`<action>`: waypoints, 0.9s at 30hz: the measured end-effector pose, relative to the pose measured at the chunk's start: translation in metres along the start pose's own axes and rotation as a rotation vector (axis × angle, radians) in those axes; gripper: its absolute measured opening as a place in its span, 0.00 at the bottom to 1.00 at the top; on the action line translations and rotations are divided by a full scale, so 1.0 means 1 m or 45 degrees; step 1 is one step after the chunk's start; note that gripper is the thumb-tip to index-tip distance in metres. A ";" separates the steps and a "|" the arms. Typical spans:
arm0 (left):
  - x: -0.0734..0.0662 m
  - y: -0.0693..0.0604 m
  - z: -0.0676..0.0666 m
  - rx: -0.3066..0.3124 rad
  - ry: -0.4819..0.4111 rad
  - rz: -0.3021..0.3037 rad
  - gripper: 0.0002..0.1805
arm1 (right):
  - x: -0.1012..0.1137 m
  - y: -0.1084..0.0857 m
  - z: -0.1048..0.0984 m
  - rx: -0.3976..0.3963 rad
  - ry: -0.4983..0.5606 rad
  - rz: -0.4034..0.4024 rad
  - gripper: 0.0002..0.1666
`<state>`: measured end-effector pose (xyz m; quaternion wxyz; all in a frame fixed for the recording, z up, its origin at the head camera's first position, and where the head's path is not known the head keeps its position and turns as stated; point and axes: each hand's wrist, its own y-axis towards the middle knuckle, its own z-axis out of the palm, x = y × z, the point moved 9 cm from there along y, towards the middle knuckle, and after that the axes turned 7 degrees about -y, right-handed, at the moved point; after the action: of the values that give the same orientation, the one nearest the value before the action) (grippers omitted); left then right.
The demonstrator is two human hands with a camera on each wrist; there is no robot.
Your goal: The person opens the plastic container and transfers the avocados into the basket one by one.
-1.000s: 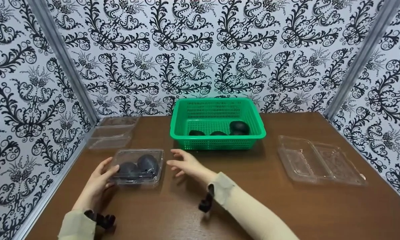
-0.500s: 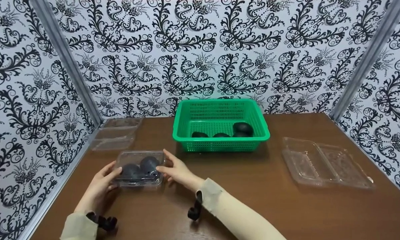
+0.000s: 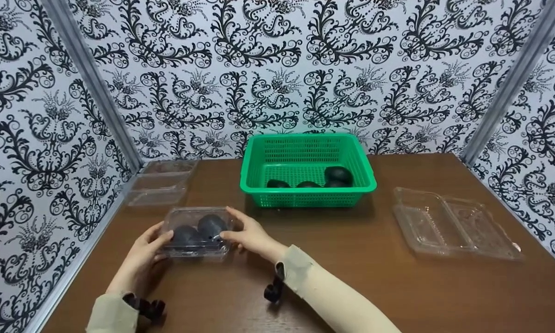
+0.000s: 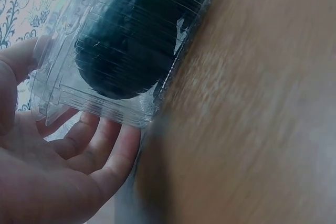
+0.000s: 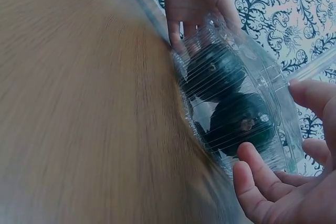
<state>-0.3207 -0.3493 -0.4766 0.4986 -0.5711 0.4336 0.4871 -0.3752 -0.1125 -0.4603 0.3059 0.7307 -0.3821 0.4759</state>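
Observation:
A clear plastic clamshell container (image 3: 198,252) stands on the table at left of centre in the head view, its lid down. Two dark avocados (image 3: 211,226) lie side by side inside. My left hand (image 3: 144,249) holds the container's left end, thumb at the lid's edge; in the left wrist view its fingers (image 4: 107,142) curl against the ribbed side wall. At the opposite end my right hand (image 3: 254,238) grips too. The right wrist view shows that hand's thumb (image 5: 313,97) at the lid rim and its fingertips (image 5: 249,156) against the side.
A green plastic basket (image 3: 308,190) with several dark avocados (image 3: 338,176) stands at the back centre. One unfolded clear container (image 3: 458,226) lies at right, and more clear plastic containers (image 3: 159,185) lie at the back left. Patterned walls (image 3: 277,69) enclose the table (image 3: 333,259).
My right hand has moved left from beside the container and taken hold of its right end. The left hand keeps its hold. The container has shifted only slightly in view.

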 end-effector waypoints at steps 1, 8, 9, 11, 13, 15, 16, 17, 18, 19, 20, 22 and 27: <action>-0.001 0.000 0.002 0.001 -0.004 0.006 0.37 | 0.000 -0.001 -0.002 -0.001 0.000 0.001 0.43; -0.003 -0.004 0.015 0.065 0.104 0.018 0.38 | -0.007 -0.010 -0.014 0.008 0.036 0.004 0.42; -0.004 -0.004 0.017 0.071 0.133 0.021 0.38 | -0.008 -0.012 -0.016 0.011 0.045 0.003 0.42; -0.004 -0.005 0.021 0.088 0.198 0.035 0.38 | -0.009 -0.016 -0.020 0.012 0.053 0.000 0.42; -0.005 -0.007 0.025 0.097 0.249 0.053 0.39 | -0.011 -0.020 -0.023 0.015 0.059 0.004 0.42; -0.004 -0.009 0.028 0.098 0.276 0.060 0.39 | -0.013 -0.025 -0.027 0.017 0.061 0.006 0.42; -0.004 -0.010 0.030 0.107 0.277 0.061 0.39 | -0.014 -0.027 -0.028 0.017 0.061 0.007 0.42; -0.003 -0.012 0.033 0.115 0.276 0.061 0.39 | -0.015 -0.029 -0.030 0.020 0.067 0.011 0.42; -0.002 -0.013 0.035 0.127 0.256 0.055 0.39 | -0.017 -0.031 -0.031 0.025 0.075 0.017 0.42; -0.001 -0.015 0.038 0.144 0.228 0.048 0.39 | -0.018 -0.034 -0.033 0.028 0.084 0.022 0.42; 0.000 -0.016 0.041 0.165 0.199 0.041 0.39 | -0.019 -0.036 -0.035 0.032 0.094 0.024 0.42; 0.001 -0.018 0.048 0.203 0.158 0.027 0.39 | -0.021 -0.039 -0.041 0.041 0.121 0.028 0.42; -0.002 -0.021 0.066 0.280 0.094 0.005 0.39 | -0.023 -0.047 -0.058 0.054 0.146 0.032 0.42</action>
<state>-0.3083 -0.2813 -0.4730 0.5409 -0.5296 0.5036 0.4162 -0.3679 -0.0346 -0.4645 0.3055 0.7037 -0.3630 0.5289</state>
